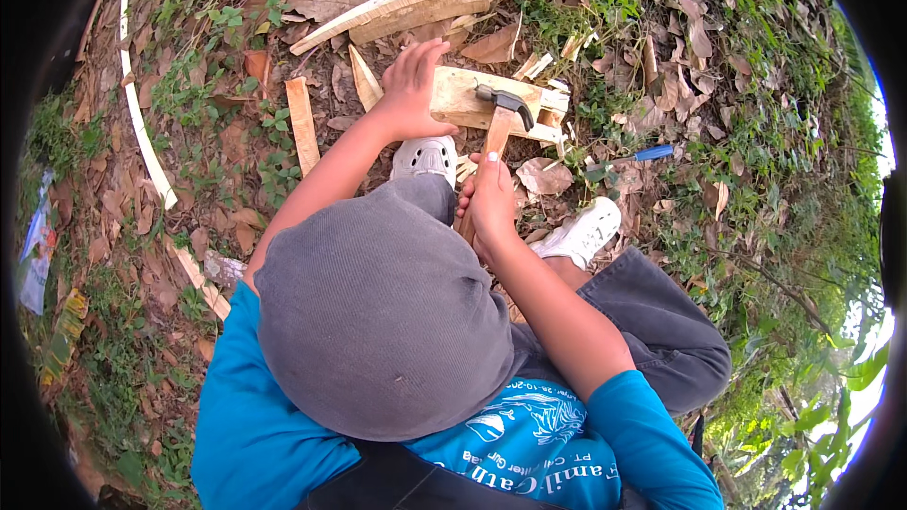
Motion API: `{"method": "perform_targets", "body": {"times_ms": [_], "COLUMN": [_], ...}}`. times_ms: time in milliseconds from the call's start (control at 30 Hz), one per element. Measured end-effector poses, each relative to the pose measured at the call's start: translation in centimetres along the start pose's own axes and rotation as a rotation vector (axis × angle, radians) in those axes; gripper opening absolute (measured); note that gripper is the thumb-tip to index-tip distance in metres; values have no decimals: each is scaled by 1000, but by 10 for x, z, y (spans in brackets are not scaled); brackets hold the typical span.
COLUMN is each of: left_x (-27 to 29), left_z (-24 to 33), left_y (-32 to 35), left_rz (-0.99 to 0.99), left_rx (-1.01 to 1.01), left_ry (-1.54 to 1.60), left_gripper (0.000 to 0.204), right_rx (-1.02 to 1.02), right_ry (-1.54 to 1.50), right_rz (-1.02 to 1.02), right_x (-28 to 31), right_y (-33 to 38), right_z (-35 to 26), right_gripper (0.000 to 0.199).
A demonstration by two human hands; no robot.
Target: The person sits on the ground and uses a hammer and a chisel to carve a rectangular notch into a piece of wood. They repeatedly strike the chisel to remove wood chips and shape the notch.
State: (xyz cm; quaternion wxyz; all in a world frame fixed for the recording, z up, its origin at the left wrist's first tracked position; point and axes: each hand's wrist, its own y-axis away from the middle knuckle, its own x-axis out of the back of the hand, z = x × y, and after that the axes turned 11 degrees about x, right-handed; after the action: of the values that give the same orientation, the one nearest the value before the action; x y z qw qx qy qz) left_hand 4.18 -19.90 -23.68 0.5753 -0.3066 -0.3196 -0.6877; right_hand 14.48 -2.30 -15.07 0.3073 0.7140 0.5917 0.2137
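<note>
My right hand (490, 200) is wrapped round the wooden handle of a claw hammer (497, 132). The dark hammer head is over a pale wooden block (457, 97); I cannot tell whether they touch. The block's right end is split and splintered. At the block's left end is my left hand (410, 92), thumb by the near edge and fingers by the far edge, clasping that end. A chisel-like tool with a blue handle (654, 152) lies to the right of the block, its blade partly lost among leaves.
Beyond the block lie thicker wood pieces (425, 11), with a short slat (302, 123) to the left. A long pale strip (138, 118) curves along the far left. My white clogs (578, 231) are close to the block. Leaves and weeds surround everything; a plastic bag (38, 255) lies at the left rim.
</note>
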Motion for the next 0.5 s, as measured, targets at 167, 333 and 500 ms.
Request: {"method": "perform_targets", "body": {"times_ms": [167, 333, 500], "left_x": [-1, -4, -7], "left_z": [-1, 0, 0], "left_y": [0, 0, -1], "left_rz": [-45, -38, 10], "left_rx": [0, 22, 43], "left_ry": [-72, -85, -44], "left_gripper": [127, 120, 110], "right_rx": [30, 75, -10], "right_ry": [-13, 32, 161], "right_rz": [97, 149, -73], "right_x": [36, 42, 20], "right_y": [0, 0, -2], "right_z": [3, 2, -17], "right_gripper": [39, 39, 39]}}
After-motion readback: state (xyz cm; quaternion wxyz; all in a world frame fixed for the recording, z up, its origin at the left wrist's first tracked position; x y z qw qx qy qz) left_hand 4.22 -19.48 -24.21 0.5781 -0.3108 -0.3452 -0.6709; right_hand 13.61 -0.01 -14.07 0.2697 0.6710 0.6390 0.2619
